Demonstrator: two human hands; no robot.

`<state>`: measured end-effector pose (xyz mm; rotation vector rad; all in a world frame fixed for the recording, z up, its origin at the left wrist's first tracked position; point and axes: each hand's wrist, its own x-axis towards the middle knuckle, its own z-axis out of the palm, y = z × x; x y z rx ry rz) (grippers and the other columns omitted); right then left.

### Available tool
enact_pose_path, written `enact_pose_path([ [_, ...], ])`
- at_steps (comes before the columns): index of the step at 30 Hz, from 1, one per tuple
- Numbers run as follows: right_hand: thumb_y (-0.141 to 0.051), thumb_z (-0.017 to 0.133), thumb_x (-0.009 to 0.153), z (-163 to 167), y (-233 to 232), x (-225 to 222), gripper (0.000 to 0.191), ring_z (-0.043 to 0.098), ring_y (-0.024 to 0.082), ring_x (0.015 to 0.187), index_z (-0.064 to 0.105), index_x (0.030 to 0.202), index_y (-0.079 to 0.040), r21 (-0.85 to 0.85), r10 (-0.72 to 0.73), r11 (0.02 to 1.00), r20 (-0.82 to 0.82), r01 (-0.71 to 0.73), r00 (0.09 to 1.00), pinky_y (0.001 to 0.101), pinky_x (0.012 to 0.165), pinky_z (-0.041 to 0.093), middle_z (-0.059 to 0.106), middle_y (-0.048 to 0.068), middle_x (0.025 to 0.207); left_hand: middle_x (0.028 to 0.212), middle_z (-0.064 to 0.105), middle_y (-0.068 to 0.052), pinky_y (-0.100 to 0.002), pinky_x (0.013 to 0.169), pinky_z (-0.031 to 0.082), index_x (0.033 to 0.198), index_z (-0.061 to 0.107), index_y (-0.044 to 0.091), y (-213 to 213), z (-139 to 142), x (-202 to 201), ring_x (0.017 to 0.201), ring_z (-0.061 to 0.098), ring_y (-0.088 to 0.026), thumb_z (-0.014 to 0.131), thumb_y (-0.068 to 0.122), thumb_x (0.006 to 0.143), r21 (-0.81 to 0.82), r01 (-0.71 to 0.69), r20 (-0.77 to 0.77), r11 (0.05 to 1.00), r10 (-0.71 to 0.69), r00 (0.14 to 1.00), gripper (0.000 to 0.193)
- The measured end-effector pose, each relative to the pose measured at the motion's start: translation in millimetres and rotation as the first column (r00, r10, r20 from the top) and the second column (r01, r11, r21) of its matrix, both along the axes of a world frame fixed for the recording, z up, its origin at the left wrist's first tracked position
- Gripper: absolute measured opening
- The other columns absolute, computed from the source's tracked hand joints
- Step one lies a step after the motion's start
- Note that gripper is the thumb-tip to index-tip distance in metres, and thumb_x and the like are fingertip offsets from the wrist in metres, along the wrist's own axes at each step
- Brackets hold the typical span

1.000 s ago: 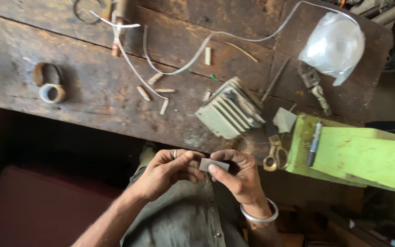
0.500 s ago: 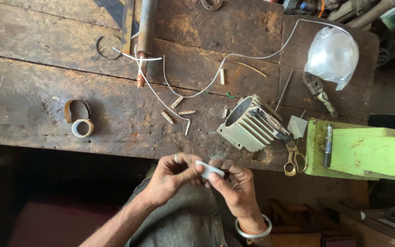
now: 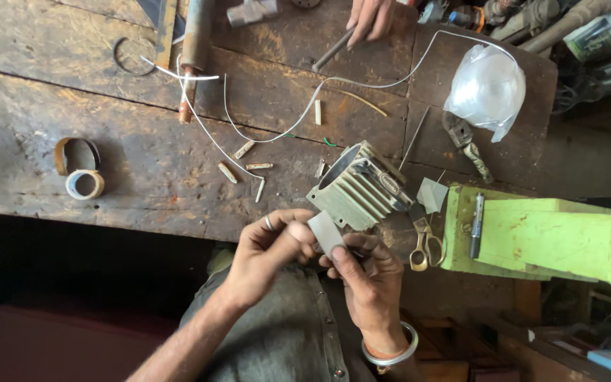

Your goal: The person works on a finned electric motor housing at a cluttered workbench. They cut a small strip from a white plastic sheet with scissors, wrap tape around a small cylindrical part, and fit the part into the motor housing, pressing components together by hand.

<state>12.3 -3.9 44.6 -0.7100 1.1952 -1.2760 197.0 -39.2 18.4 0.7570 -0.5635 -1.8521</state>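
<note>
Head cam: left hand (image 3: 266,244) and right hand (image 3: 365,272) both pinch a small grey strip (image 3: 325,232). Finned metal housing (image 3: 358,191) sits just beyond on the wooden bench (image 3: 107,127).

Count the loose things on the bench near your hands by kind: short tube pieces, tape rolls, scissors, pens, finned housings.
Short tube pieces: 6
Tape rolls: 2
Scissors: 1
Pen: 1
Finned housing: 1
Total: 11
Both hands, left hand and right hand, hold a small grey strip, not counted.

Clear plastic bag (image 3: 486,88), bench's far-right.
</note>
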Motion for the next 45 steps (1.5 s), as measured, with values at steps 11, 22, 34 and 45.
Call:
enact_pose_path([
  [11,0.003,0.073,0.092,-9,-3,-24,0.019,0.068,0.012,0.072,0.069,0.111,0.004,-0.071,0.17,0.98,-0.168,-0.184,0.971,0.0263,0.063,0.058,0.073,0.008,0.087,0.08,0.073,-0.003,-0.023,0.059,0.051,0.102,0.078,-0.004,-1,10,-39,0.069,0.061,-0.006,0.077,0.01,0.094,-0.001,-0.237,0.285,0.972,0.227,0.931,0.016],
  [22,-0.001,0.078,0.089,9,-19,-34,0.02,0.073,0.016,0.086,0.071,0.108,-0.001,-0.545,-0.237,0.765,-0.735,-0.344,0.636,0.0266,0.07,0.062,0.072,0.007,0.103,0.09,0.074,-0.008,-0.029,0.068,0.059,0.132,0.064,-0.004,1,2,-34,0.077,0.069,-0.014,0.07,0.02,0.095,0.225,-0.046,0.098,0.973,0.024,0.995,0.044],
  [34,-0.003,0.076,0.081,6,-9,-48,0.025,0.076,0.025,0.088,0.069,0.105,-0.006,-0.58,-0.284,0.653,-0.783,-0.487,0.553,0.0347,0.075,0.063,0.074,0.009,0.105,0.099,0.076,-0.011,-0.031,0.07,0.059,0.123,0.068,-0.009,-4,13,-37,0.082,0.069,-0.014,0.076,0.009,0.095,0.134,-0.043,0.13,0.99,0.025,0.991,0.034],
  [45,-0.004,0.078,0.074,-92,11,-196,0.037,0.071,0.034,0.091,0.073,0.111,0.0,0.069,0.069,0.998,-0.997,0.001,-0.021,0.0435,0.081,0.059,0.072,0.019,0.106,0.088,0.08,-0.01,-0.028,0.063,0.06,0.119,0.069,0.0,-44,46,-41,0.078,0.075,-0.013,0.072,0.015,0.093,0.103,-0.074,0.383,0.992,0.029,0.923,0.031],
])
